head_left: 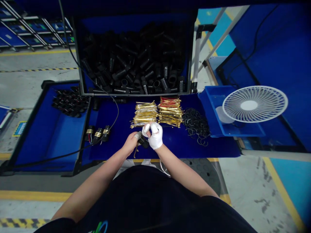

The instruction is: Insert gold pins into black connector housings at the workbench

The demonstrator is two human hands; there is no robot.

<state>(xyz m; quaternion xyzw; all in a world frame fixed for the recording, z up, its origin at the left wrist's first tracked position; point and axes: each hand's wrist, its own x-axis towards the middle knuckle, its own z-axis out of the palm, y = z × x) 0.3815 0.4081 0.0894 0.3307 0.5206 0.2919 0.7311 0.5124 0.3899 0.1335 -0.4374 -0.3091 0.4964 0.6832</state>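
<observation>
My left hand (131, 142), with a covering on a fingertip, is closed around a dark cylindrical part (143, 142) near the front edge of the blue table. Thin gold-coloured strips (136, 152) hang below that part. Close beside it, my right hand (155, 136) wears a white glove and has its fingers curled in a pinch; whatever lies between them is too small to make out. Just beyond the hands are a bundle of gold and white wire pieces (145, 115) and another of gold and red ones (170, 113). Black open rings (195, 122) lie in a heap to the right.
Behind the bundles stands a large bin (81, 87) of black ribbed sleeves. Three black cylinders with gold bands (98, 133) stand at left, beside a blue tray (62, 139) holding black parts. A white fan (255, 104) sits at right. A black cable (114, 100) crosses the left side.
</observation>
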